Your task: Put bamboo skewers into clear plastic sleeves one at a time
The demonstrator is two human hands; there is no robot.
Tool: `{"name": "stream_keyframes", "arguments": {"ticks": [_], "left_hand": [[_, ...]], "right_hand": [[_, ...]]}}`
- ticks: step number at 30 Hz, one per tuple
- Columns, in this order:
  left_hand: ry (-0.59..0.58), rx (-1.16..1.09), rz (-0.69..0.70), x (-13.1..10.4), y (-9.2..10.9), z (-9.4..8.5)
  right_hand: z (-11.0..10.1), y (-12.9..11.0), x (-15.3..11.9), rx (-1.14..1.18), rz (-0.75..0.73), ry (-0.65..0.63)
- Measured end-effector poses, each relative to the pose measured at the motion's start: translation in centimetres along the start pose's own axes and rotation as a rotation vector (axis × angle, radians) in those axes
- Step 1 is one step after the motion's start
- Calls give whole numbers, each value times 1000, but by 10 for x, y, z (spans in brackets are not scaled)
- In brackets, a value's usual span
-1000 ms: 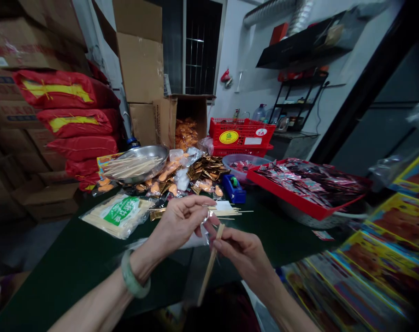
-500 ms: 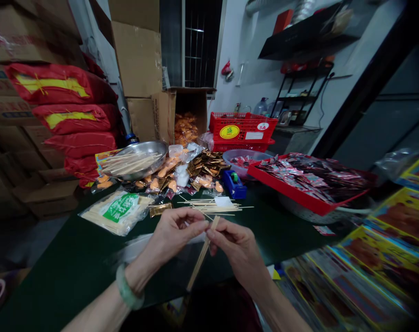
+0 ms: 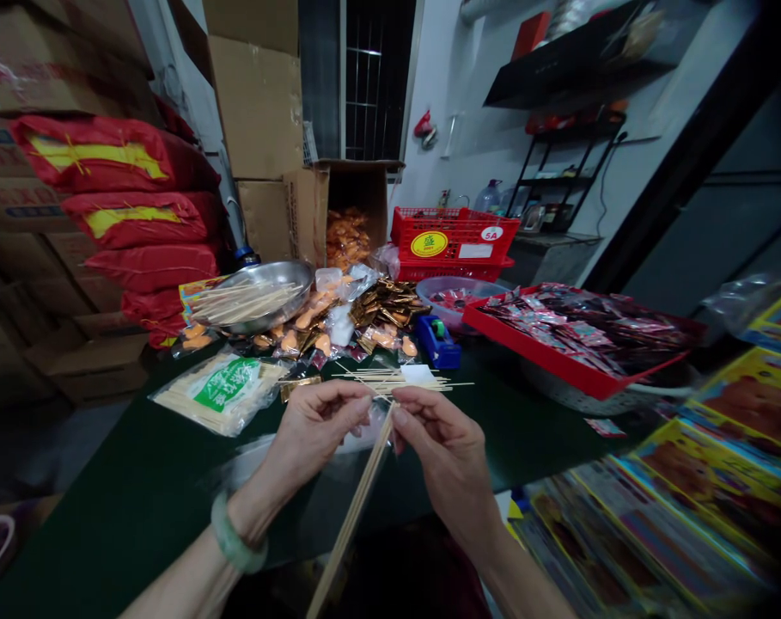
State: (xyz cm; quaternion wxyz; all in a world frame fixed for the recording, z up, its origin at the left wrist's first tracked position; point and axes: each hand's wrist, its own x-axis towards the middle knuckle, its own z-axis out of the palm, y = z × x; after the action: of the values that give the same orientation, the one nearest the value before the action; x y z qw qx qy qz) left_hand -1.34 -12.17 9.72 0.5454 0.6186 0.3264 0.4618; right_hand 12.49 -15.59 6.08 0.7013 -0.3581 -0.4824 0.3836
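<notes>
A thin bundle of bamboo sticks slants from my fingertips down toward the lower edge of the view. My right hand pinches its upper end between thumb and fingers. Close beside it, my left hand is closed in a pinch at the top of the bundle; what lies between its fingertips is too small to tell. Some clear plastic shows faintly between the hands. Just beyond my fingers, loose bamboo sticks lie on the dark green table with a small white paper on them.
A bag of sticks and a metal bowl of sticks are at left. Behind lie orange packets and gold sachets, with a blue tape dispenser beside them. At right are a red tray of sachets and stacked yellow packages.
The stick bundle's lower end now reaches further down and left, toward me, and more of its length shows. Both hands stay nearly in place, fingertips slightly higher.
</notes>
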Motion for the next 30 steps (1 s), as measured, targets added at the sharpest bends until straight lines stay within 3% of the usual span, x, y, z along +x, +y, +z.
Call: {"name": "stream_keyframes", "arguments": {"ticks": [11, 20, 26, 30], "left_hand": [[-87, -33, 55, 3, 6, -8], [-157, -109, 34, 6, 1, -10], [-230, -165, 22, 7, 3, -13], [-211, -118, -3, 9, 6, -10]], "right_hand": [[-1, 1, 0, 12, -197, -72], [-9, 0, 0, 16, -225, -235], [-9, 0, 3, 11, -197, -209], [-7, -4, 3, -132, -259, -176]]}}
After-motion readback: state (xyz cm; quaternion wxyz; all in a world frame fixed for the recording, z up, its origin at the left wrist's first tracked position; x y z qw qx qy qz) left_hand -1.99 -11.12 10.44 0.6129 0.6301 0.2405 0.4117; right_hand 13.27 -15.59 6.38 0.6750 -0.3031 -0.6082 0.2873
